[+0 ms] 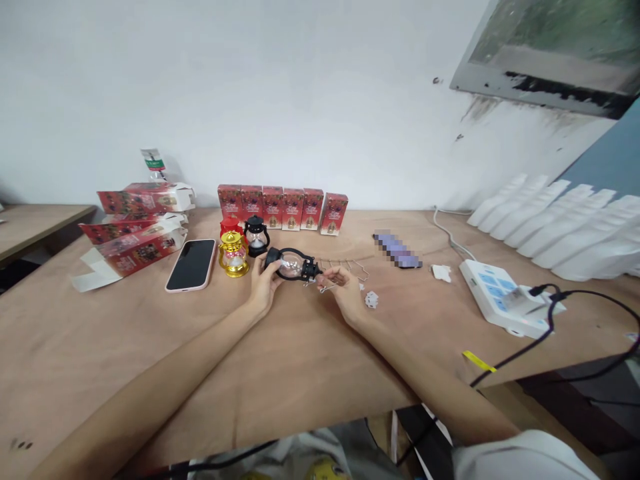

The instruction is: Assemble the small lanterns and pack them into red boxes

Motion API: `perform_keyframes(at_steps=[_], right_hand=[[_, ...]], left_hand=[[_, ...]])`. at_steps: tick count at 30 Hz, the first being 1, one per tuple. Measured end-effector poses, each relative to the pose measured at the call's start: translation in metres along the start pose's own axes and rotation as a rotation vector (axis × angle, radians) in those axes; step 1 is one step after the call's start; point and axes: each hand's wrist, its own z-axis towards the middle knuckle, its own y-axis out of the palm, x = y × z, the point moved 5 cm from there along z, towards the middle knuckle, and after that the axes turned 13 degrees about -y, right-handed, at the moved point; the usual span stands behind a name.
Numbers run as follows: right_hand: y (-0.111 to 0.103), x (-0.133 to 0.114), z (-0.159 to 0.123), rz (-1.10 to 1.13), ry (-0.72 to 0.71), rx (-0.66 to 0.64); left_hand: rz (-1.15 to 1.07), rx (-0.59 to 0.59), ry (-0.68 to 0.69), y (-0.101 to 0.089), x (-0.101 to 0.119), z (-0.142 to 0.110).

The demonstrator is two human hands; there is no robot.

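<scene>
A small black lantern (294, 265) lies on its side above the table, its base toward the left and its top toward the right. My left hand (263, 283) is closed around the base. At the lantern's top, my right hand (344, 288) pinches a thin metal wire hook (327, 288). Several more wire hooks (350, 263) lie on the table just behind that hand. Left of the lantern stand a gold lantern (234, 257), another black lantern (257, 237) and a red lantern (229, 225) partly hidden behind the gold one. Small white pieces (371, 299) rest beside my right wrist.
Several red boxes (293, 209) stand in a row near the wall. Opened red cartons (140, 247) and a phone (191, 265) lie at left. A blurred purple item (397, 250), a white power strip (500, 297) with cables, and stacked white plastic shapes (565, 227) are at right.
</scene>
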Motion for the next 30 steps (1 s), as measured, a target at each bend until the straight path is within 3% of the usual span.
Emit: perform_keyframes(at_steps=[11, 19, 30], right_hand=[[-0.004, 0.003, 0.001, -0.019, -0.009, 0.042], [-0.003, 0.01, 0.0, 0.105, 0.193, 0.062], [0.004, 0.008, -0.005, 0.099, 0.372, -0.15]], left_hand=[[0.012, -0.041, -0.013, 0.004, 0.0, -0.003], [-0.006, -0.057, -0.047, 0.004, 0.0, -0.003], [0.005, -0.061, -0.162, 0.009, -0.004, -0.006]])
